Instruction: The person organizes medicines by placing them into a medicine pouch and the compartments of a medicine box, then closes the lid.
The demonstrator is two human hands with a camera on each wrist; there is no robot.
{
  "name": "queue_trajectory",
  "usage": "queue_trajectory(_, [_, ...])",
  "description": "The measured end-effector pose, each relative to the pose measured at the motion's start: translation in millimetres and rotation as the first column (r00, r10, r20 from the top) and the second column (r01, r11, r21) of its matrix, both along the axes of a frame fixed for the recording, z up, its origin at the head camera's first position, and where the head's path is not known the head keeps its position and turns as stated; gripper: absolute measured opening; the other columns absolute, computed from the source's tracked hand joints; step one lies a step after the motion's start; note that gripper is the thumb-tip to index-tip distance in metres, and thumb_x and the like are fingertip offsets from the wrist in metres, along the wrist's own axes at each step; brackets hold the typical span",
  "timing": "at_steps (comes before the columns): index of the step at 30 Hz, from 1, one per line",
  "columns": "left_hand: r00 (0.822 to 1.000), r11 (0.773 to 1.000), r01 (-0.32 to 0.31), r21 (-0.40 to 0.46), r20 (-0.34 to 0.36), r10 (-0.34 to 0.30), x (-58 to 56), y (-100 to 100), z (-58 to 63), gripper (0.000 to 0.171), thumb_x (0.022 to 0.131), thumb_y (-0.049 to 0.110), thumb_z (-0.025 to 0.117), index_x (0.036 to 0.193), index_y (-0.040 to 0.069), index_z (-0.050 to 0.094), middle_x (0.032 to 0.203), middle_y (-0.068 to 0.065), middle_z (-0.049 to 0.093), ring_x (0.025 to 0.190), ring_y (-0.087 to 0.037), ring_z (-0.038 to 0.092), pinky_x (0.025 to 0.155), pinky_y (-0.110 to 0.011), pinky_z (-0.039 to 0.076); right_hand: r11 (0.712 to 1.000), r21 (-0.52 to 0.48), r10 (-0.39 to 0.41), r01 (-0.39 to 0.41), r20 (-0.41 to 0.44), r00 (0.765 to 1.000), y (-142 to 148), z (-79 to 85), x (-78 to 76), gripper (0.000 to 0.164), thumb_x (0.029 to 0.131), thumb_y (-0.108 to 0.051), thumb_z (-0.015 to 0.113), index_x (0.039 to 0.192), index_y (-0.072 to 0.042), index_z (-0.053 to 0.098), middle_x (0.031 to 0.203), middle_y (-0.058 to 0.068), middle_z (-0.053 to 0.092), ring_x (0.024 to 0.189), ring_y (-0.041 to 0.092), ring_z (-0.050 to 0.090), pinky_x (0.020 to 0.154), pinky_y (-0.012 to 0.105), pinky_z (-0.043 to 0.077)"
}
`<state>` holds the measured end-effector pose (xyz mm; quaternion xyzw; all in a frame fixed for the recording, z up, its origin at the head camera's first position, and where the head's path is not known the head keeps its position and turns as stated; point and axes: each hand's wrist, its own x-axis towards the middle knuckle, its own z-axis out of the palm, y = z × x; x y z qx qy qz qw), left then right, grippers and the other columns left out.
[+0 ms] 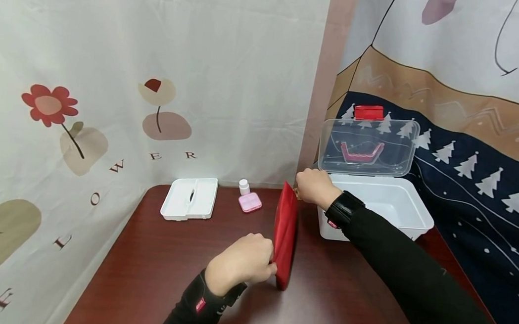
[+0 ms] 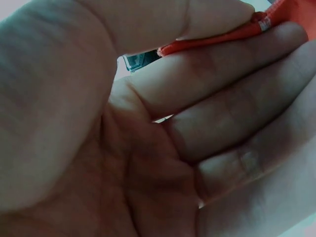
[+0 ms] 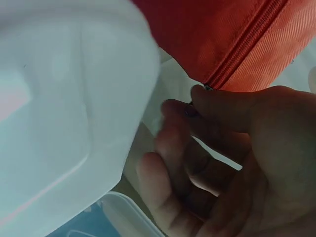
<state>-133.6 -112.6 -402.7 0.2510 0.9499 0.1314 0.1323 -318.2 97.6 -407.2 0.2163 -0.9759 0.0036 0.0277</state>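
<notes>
A red zippered pouch (image 1: 284, 235) stands on edge over the table, one narrow side towards me. My left hand (image 1: 243, 261) pinches its near end; the left wrist view shows the red fabric (image 2: 217, 43) between thumb and forefinger, other fingers extended beneath. At the far end, my right hand (image 1: 318, 187) pinches the small dark zipper pull (image 3: 190, 109) between thumb and forefinger. The zipper (image 3: 247, 44) runs along the pouch's edge and looks closed where it shows. The pouch's contents are hidden.
A white box (image 1: 373, 194) with its clear lid (image 1: 368, 134) raised stands right of the pouch, close to my right hand. Far left on the table (image 1: 160, 260) lie a white flat case (image 1: 190, 199), a white-capped bottle (image 1: 244, 187) and a pink case (image 1: 250, 202). Printed cloth hangs behind.
</notes>
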Motion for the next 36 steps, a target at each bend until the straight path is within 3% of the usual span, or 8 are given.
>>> queue_trajectory(5, [1.0,1.0,0.003,0.001,0.004,-0.003,2.0,0,0.3,0.048,0.095,0.019,0.076,0.053,0.018,0.053,0.046,0.01,0.037,0.047,-0.009,0.044,0.05,-0.025,0.038,1.0,-0.011,0.005,-0.004,0.102,0.995,2,0.6,-2.4,0.015,0.097,-0.018,0.071,0.09,-0.007,0.078,0.103,0.019,0.08,0.093,0.04,0.076,0.084,0.058,0.062])
queue_trajectory(10, [1.0,1.0,0.004,-0.004,-0.019,-0.004,2.3,-1,0.0,0.043,0.093,0.019,0.077,0.055,0.018,0.056,0.047,0.01,0.04,0.05,-0.009,0.045,0.051,-0.025,0.039,0.986,-0.111,0.148,-0.122,0.272,0.951,3,-1.7,-8.2,0.041,0.102,-0.013,0.065,0.142,-0.005,0.073,0.133,0.02,0.077,0.124,0.038,0.073,0.107,0.053,0.058])
queue_trajectory(12, [1.0,1.0,0.0,0.0,-0.014,0.0,1.6,-3,0.0,0.043,0.092,0.019,0.077,0.055,0.018,0.055,0.047,0.01,0.04,0.05,-0.009,0.044,0.051,-0.026,0.039,0.974,-0.144,0.213,-0.176,0.311,0.926,4,-2.7,-11.0,0.049,0.102,-0.01,0.062,0.15,-0.003,0.066,0.138,0.021,0.075,0.127,0.036,0.071,0.111,0.05,0.056])
queue_trajectory(19, [0.998,0.998,-0.055,0.029,0.042,0.054,-9.8,-27,1.9,0.045,0.09,0.018,0.075,0.051,0.022,0.053,0.048,0.013,0.03,0.052,-0.009,0.035,0.053,-0.027,0.031,0.959,-0.196,0.261,-0.203,0.342,0.903,19,-2.3,-16.9,0.024,0.09,-0.005,0.071,0.114,-0.007,0.075,0.098,0.007,0.073,0.09,0.021,0.063,0.082,0.034,0.052])
queue_trajectory(24, [0.983,0.981,-0.173,0.089,0.069,0.168,-20.6,-60,11.3,0.03,0.093,0.015,0.072,0.063,0.021,0.074,0.052,0.012,0.04,0.054,-0.01,0.039,0.056,-0.029,0.035,0.951,-0.273,0.253,-0.146,0.41,0.876,36,3.0,-13.1,0.018,0.092,-0.015,0.081,0.109,-0.01,0.076,0.097,0.005,0.072,0.088,0.019,0.062,0.077,0.033,0.05])
queue_trajectory(29, [0.973,0.962,-0.229,0.15,0.046,0.224,-30.3,-88,15.4,0.03,0.092,0.012,0.066,0.062,0.019,0.069,0.054,0.011,0.042,0.056,-0.009,0.039,0.059,-0.029,0.036,0.925,-0.359,0.278,-0.125,0.414,0.867,52,6.0,-1.9,0.014,0.096,-0.024,0.082,0.106,-0.016,0.075,0.096,0.002,0.071,0.089,0.019,0.061,0.08,0.035,0.05])
queue_trajectory(32, [0.964,0.947,-0.264,0.184,0.029,0.263,-36.6,-98,14.8,0.021,0.093,0.015,0.062,0.074,0.016,0.072,0.058,0.007,0.05,0.058,-0.01,0.043,0.063,-0.031,0.04,0.89,-0.442,0.299,-0.107,0.392,0.87,60,7.7,8.3,0.011,0.098,-0.024,0.08,0.104,-0.017,0.073,0.099,0.001,0.073,0.094,0.018,0.066,0.084,0.036,0.054])
queue_trajectory(36, [0.95,0.918,-0.287,0.274,-0.042,0.309,-46.4,-107,11.2,0.015,0.095,0.018,0.058,0.088,0.013,0.07,0.063,0.002,0.053,0.061,-0.014,0.047,0.066,-0.034,0.042,0.811,-0.581,0.324,-0.069,0.347,0.88,69,8.8,25.6,0.01,0.102,-0.02,0.075,0.106,-0.014,0.068,0.107,0.002,0.079,0.101,0.019,0.072,0.089,0.036,0.059])
